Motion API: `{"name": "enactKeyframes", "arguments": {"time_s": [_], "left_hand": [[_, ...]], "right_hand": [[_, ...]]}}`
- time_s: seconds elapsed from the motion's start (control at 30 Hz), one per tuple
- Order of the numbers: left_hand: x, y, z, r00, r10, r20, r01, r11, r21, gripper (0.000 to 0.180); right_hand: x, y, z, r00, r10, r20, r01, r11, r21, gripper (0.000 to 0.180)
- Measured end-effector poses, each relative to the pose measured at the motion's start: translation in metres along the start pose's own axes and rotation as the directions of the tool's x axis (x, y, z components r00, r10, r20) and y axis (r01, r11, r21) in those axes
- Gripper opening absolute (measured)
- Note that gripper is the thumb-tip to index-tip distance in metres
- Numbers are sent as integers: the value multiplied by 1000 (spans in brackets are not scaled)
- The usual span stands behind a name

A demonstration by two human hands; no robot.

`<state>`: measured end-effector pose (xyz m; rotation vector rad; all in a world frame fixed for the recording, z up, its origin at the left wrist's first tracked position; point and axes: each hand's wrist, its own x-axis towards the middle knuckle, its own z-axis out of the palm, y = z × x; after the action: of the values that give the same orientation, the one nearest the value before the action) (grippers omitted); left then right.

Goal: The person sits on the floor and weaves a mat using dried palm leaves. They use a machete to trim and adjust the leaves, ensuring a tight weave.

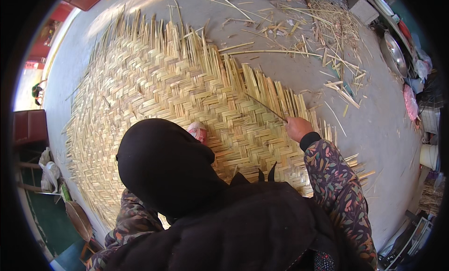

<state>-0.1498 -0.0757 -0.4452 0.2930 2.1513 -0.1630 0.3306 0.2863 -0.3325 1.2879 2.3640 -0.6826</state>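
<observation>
A large woven mat [154,84] of split pale yellow-green strips lies on the floor beneath me, in a herringbone pattern, with loose strip ends along its far and right edges. My right hand [298,129] is closed on a thin, dark, rod-like tool [265,107], which points to the far left and lies low over the mat near its right edge. I cannot tell whether the tool is a blade or a rod. My left sleeve [138,217] goes down behind a rounded black-clothed shape [159,166], and my left hand is hidden there.
Loose strips and scraps [341,70] litter the grey floor at the far right. A metal basin [394,53] and a pink bag [410,102] stand along the right side. A dark red seat [29,127] is at the left. A white and pink object [198,132] shows on the mat.
</observation>
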Motion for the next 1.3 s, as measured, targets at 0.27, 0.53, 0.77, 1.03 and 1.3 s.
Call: {"name": "enactKeyframes", "arguments": {"time_s": [0.27, 0.53, 0.77, 1.03, 1.3], "left_hand": [[10, 9, -19, 998, 61, 5, -61, 997, 39, 64], [-10, 52, -58, 974, 225, -38, -218, 967, 135, 55], [-56, 157, -74, 669, 737, -91, -681, 658, 322, 48], [-49, 229, -6, 92, 995, -50, -782, 103, 615, 50], [-37, 220, 14, 11, 1000, 24, -751, -8, 660, 54]], "right_hand": [[7, -76, -57, 974, -44, -224, 135, 902, 410, 40], [49, -138, -110, 836, -113, -536, 544, 287, 788, 36], [64, -155, -35, 975, 46, 216, -220, 252, 942, 28], [76, -169, -78, 951, -33, -306, 307, 32, 951, 21], [125, -178, 6, 991, 103, -80, 59, 191, 980, 18]]}}
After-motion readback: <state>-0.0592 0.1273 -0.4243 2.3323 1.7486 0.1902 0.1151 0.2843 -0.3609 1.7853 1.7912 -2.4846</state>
